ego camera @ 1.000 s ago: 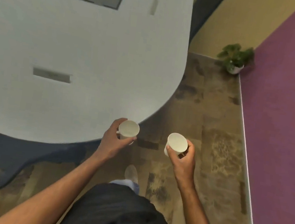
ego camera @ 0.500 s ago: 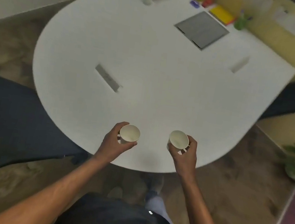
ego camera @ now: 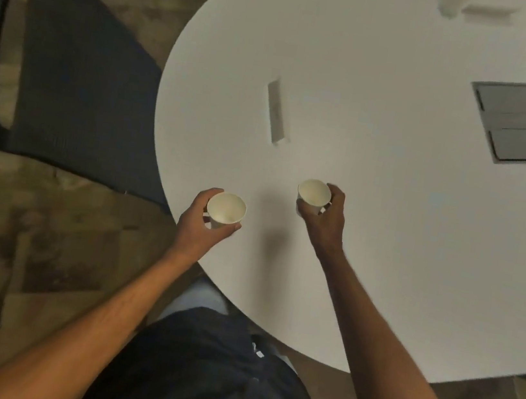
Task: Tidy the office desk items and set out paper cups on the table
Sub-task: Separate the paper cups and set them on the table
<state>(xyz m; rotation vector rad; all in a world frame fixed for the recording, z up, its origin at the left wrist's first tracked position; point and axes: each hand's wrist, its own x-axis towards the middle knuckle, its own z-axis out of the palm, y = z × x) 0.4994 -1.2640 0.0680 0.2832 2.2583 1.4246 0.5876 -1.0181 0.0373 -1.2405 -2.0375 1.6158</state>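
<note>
Cups (ego camera: pixel 226 209) upright, mouths up, in hands (ego camera: pixel 198 226)

Office: meeting table (ego camera: pixel 368 112), mesh chair (ego camera: pixel 78 82)

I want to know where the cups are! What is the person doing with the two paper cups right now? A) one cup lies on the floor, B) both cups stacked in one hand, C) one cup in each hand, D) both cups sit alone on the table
C: the left hand wraps one paper cup and the right hand wraps the other paper cup, both upright and open-topped over the white table.
</note>
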